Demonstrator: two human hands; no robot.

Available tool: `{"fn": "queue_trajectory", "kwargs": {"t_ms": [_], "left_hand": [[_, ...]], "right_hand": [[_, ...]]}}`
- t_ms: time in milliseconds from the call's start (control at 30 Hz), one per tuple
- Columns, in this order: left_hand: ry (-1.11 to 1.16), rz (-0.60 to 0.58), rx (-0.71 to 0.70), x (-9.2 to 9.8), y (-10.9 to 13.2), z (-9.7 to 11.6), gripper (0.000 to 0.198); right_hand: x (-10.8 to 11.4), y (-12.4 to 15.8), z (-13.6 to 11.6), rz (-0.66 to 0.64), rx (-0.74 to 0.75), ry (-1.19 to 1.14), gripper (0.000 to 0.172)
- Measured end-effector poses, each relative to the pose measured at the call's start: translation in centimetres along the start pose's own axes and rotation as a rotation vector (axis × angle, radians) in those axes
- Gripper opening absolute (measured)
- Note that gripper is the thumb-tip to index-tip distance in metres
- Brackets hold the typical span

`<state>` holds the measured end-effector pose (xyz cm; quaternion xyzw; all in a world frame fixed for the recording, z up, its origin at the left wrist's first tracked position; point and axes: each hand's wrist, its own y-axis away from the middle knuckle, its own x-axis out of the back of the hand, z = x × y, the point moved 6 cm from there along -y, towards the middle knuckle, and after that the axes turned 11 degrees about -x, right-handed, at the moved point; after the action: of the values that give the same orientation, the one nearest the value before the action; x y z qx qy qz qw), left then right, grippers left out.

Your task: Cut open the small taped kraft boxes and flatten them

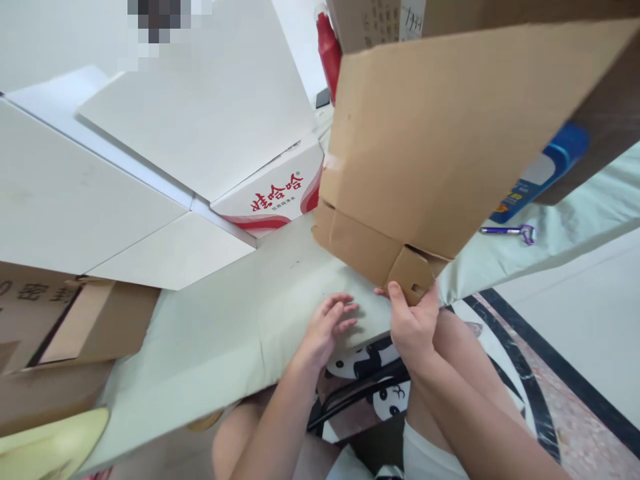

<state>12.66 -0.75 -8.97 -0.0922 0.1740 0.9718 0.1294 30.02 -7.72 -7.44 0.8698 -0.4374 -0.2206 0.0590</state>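
Note:
A brown cardboard sheet (420, 133) with creased flaps rises at a slant over the light green table cover (215, 333). My right hand (413, 323) pinches its lower corner, thumb on top of a small folded flap with a slot (416, 291). The fingers under the cardboard are mostly hidden. Left of it, my left hand (330, 323) hovers at or just over the cover near the table edge. Its fingers are slightly curled and apart, with nothing between them, and it does not touch the cardboard.
White boxes (135, 167) and a white-and-red carton (277, 193) stand at the left back. An open brown box (90, 320) and a pale yellow object (55, 443) lie left. A red bottle (327, 53) is behind the cardboard; a blue package (545, 170) and purple razor-like tool (510, 232) lie right.

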Motion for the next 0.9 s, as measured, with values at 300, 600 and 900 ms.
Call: {"fn": "queue_trajectory", "kwargs": {"t_ms": [300, 600, 900], "left_hand": [[0.359, -0.207, 0.041, -9.3, -6.0, -0.3, 0.064], [0.564, 0.062, 0.100, -14.3, -10.0, 1.3, 0.030], [0.599, 0.125, -0.112, -16.9, -13.8, 6.9, 0.033]], "right_hand": [[1.1, -1.2, -1.8, -0.082, 0.074, 0.035, 0.020], [0.8, -1.5, -0.8, -0.232, 0.071, -0.154, 0.049], [1.1, -2.2, 0.6, -0.220, -0.100, -0.127, 0.047]]}}
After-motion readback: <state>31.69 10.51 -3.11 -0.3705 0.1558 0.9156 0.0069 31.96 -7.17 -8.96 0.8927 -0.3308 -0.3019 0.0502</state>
